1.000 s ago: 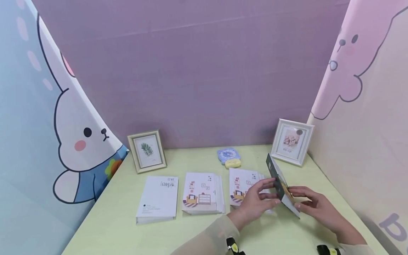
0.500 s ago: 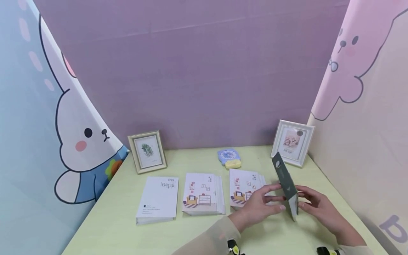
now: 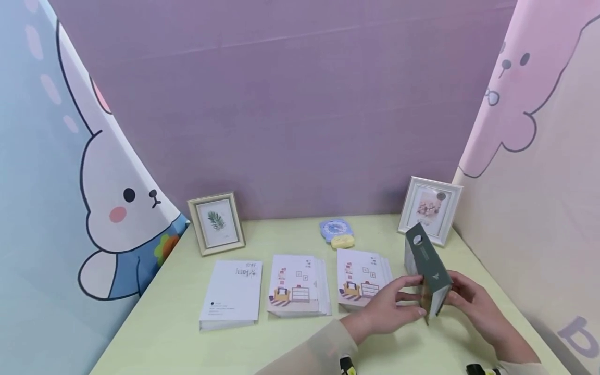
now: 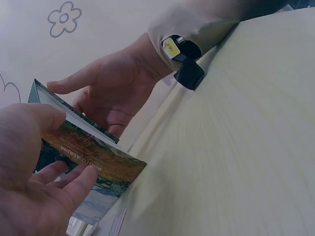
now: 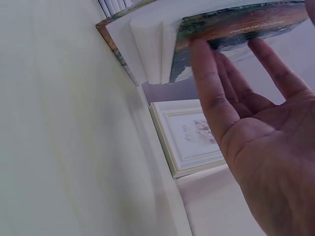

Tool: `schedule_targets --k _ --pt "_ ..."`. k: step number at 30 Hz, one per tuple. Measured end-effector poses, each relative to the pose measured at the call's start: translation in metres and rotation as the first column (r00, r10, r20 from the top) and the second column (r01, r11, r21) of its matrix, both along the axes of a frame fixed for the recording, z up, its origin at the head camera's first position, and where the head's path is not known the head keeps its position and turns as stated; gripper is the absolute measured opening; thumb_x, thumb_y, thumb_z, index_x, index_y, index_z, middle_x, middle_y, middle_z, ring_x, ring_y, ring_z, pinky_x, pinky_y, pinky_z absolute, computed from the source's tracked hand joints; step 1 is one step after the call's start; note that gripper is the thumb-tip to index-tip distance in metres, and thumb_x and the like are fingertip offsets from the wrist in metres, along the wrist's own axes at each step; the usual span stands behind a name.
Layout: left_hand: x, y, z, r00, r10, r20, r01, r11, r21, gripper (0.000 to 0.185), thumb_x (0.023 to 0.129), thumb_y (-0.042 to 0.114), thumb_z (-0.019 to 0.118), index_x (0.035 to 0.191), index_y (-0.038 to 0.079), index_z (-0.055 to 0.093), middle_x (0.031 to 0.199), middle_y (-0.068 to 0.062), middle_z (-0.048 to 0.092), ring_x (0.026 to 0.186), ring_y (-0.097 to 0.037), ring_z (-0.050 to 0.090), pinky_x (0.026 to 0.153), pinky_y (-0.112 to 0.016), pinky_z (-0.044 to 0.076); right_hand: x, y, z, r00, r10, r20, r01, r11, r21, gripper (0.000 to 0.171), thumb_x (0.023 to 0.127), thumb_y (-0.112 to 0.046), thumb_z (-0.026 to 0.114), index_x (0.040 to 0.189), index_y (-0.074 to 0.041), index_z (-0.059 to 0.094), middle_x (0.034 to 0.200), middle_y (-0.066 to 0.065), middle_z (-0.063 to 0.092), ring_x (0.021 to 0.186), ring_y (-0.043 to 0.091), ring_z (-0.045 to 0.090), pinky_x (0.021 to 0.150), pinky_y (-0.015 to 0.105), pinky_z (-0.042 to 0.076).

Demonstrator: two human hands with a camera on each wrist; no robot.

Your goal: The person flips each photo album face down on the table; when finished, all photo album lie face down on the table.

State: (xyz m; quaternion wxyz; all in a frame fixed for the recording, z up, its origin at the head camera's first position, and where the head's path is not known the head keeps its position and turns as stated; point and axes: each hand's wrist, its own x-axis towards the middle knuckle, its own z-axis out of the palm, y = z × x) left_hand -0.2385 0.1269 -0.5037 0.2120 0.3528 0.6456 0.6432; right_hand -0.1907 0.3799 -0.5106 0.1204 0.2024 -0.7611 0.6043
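Note:
A photo album (image 3: 428,259) with a dark green spine and painted landscape covers stands tilted on edge over the table's right part. My left hand (image 3: 382,311) holds it from the left, fingertips and thumb against the cover lettered PHOTO ALBUM (image 4: 93,152). From the other side my right hand (image 3: 478,310) holds it, with extended fingers on the opposite cover in the right wrist view (image 5: 236,27). White pages show between the slightly parted covers. Nearest my left hand lies a white album (image 3: 361,273) with a furniture drawing.
Left of that lie another furniture-print white album (image 3: 295,284) and a plain white one (image 3: 232,291) with handwriting-style text. A leaf-picture frame (image 3: 216,221), a blue and yellow clock-like item (image 3: 336,229) and a white photo frame (image 3: 428,208) stand behind.
Between my hands the green album has turned so its spine faces up and toward me, and it has shifted slightly right. Both hands have followed with small moves; the other albums stay put.

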Motion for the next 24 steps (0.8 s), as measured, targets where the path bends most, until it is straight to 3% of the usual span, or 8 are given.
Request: schedule_targets --k 5,7,9,10,13,17,20,24 --pt "0.0 0.002 0.0 0.999 -0.016 -0.03 0.015 0.999 -0.047 0.066 0.099 0.004 0.07 0.157 0.022 0.046 0.157 0.013 0.044 0.129 -0.008 0.058 0.099 -0.018 0.053 0.004 0.003 0.002 0.998 -0.062 0.018 0.062 0.998 -0.008 0.034 0.11 -0.007 0.052 0.143 -0.015 0.059 0.122 -0.006 0.069 0.101 0.01 0.066 0.08 0.028 0.062" --pt "0.0 0.003 0.0 0.995 -0.022 -0.096 0.014 0.996 -0.086 0.066 0.099 0.006 0.071 0.158 0.022 0.045 0.158 0.011 0.044 0.131 -0.009 0.057 0.102 -0.02 0.051 0.004 0.004 0.002 0.997 -0.077 0.029 0.078 0.997 -0.013 0.033 0.111 -0.009 0.05 0.142 -0.018 0.059 0.121 -0.005 0.069 0.102 0.01 0.066 0.081 0.028 0.062" --pt "0.001 0.003 -0.001 0.98 -0.034 -0.198 0.004 0.989 -0.148 0.068 0.099 0.01 0.072 0.159 0.021 0.043 0.159 0.008 0.044 0.134 -0.01 0.055 0.106 -0.021 0.049 0.005 0.005 0.003 0.996 -0.08 0.049 0.081 0.996 -0.025 0.032 0.112 -0.01 0.047 0.141 -0.018 0.059 0.124 -0.006 0.068 0.106 0.009 0.066 0.083 0.027 0.061" --pt "0.001 0.002 -0.001 0.967 -0.042 -0.251 -0.004 0.983 -0.183 0.069 0.099 0.012 0.073 0.16 0.021 0.042 0.159 0.007 0.045 0.135 -0.01 0.054 0.107 -0.021 0.048 0.006 0.005 0.003 0.996 -0.075 0.058 0.077 0.996 -0.034 0.032 0.112 -0.012 0.045 0.141 -0.019 0.058 0.125 -0.007 0.068 0.109 0.008 0.065 0.084 0.027 0.061" --pt "0.004 0.001 -0.005 0.903 -0.082 -0.422 -0.054 0.953 -0.299 0.073 0.1 0.021 0.073 0.163 0.021 0.036 0.158 0.004 0.046 0.137 -0.007 0.051 0.108 -0.017 0.044 0.007 0.006 0.003 0.997 -0.025 0.071 0.031 0.995 -0.091 0.033 0.114 -0.016 0.042 0.142 -0.019 0.057 0.132 -0.008 0.066 0.118 0.006 0.063 0.087 0.028 0.059" --pt "0.006 0.002 -0.008 0.821 -0.139 -0.553 -0.122 0.905 -0.408 0.078 0.1 0.033 0.071 0.166 0.025 0.03 0.159 0.005 0.045 0.139 -0.004 0.046 0.107 -0.014 0.04 0.007 0.008 0.001 0.999 0.015 0.046 -0.008 0.99 -0.142 0.034 0.115 -0.02 0.039 0.144 -0.018 0.055 0.137 -0.008 0.063 0.123 0.005 0.06 0.088 0.029 0.059" --pt "0.007 0.002 -0.009 0.786 -0.165 -0.596 -0.156 0.879 -0.45 0.079 0.101 0.037 0.07 0.167 0.028 0.028 0.161 0.007 0.042 0.142 -0.004 0.043 0.111 -0.016 0.036 0.006 0.009 0.001 0.999 0.004 0.034 0.001 0.988 -0.153 0.035 0.114 -0.013 0.037 0.145 -0.017 0.053 0.136 -0.007 0.063 0.121 0.006 0.061 0.087 0.028 0.059" --pt "0.006 0.003 -0.01 0.755 -0.202 -0.624 -0.172 0.857 -0.485 0.077 0.101 0.039 0.069 0.166 0.028 0.029 0.164 0.006 0.038 0.146 -0.004 0.038 0.114 -0.016 0.033 0.005 0.011 0.003 0.998 -0.028 0.056 0.039 0.98 -0.193 0.042 0.11 -0.001 0.037 0.145 -0.019 0.052 0.132 -0.008 0.065 0.114 0.005 0.064 0.084 0.025 0.059"
